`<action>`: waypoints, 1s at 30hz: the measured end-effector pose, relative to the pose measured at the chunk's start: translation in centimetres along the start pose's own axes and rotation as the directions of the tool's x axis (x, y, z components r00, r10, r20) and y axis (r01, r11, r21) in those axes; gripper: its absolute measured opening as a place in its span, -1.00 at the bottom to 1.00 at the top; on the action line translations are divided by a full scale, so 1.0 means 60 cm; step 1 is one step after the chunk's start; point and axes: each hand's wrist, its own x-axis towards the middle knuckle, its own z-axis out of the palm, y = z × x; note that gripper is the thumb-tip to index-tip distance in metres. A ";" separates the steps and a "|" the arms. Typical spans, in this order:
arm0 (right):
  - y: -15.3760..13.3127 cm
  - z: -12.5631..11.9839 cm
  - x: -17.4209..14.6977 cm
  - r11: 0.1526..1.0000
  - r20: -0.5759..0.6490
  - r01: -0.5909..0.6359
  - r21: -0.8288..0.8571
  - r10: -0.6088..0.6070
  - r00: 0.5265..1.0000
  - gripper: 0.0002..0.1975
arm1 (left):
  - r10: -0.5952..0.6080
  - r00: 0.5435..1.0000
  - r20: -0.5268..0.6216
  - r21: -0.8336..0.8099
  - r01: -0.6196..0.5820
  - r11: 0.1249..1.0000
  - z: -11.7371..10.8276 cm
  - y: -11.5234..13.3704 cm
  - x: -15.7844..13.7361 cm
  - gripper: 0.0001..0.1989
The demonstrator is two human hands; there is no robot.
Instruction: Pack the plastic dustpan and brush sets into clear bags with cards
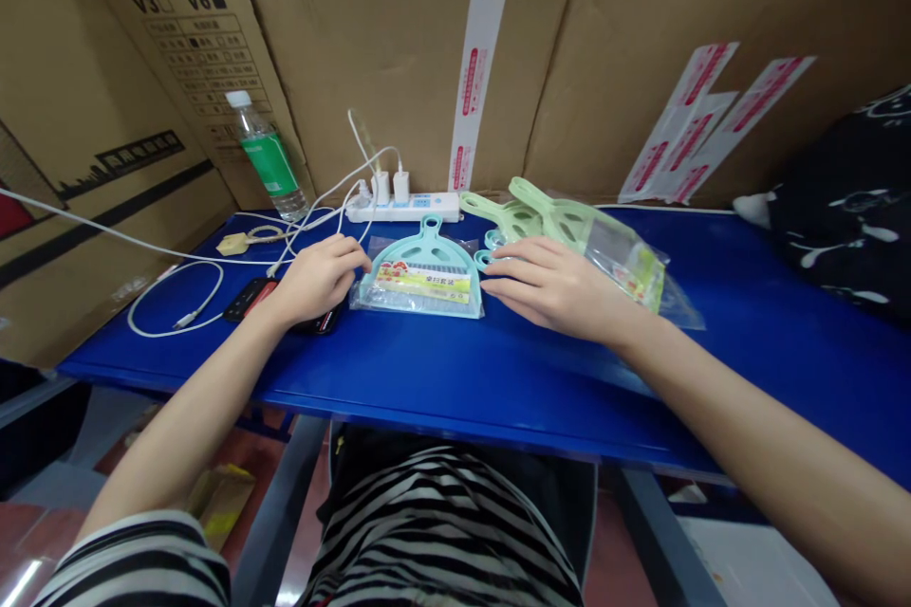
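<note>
A light-blue dustpan (429, 229) in a clear bag with a printed yellow label lies flat on the blue table, its handle pointing away from me. At its left edge is my left hand (320, 275), loosely curled, fingertips close to or touching the bag; I see no grip on it. My right hand (545, 285) is at the right edge, open with fingers stretched out and slightly spread. Light-green dustpans (548, 209), at least partly bagged, lie beyond and beside the right hand, which partly covers them. Small blue handle loops (484, 259) show by its fingertips.
A white power strip (437, 206) with chargers and tangled cables runs behind the dustpan. A water bottle (270, 161) leans against the cardboard (399, 66) at the back left. Dark phone-like devices (250, 297) lie by my left wrist. A dark patterned fabric item (846, 199) sits far right.
</note>
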 end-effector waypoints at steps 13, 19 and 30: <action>0.057 0.020 -0.108 0.790 0.322 -0.613 -0.010 0.583 0.746 -0.21 | -0.067 0.995 0.067 0.004 0.067 0.998 -0.002 0.001 0.000 -0.66; 0.058 0.026 -0.103 0.782 0.373 -0.622 0.033 0.568 0.734 -0.18 | -0.058 0.995 0.080 -0.003 0.059 0.998 -0.002 0.003 0.001 -0.66; 0.065 0.018 -0.090 0.797 0.366 -0.599 0.077 0.536 0.761 -0.16 | -0.015 0.996 0.083 0.020 0.013 1.000 -0.001 0.002 0.000 -0.64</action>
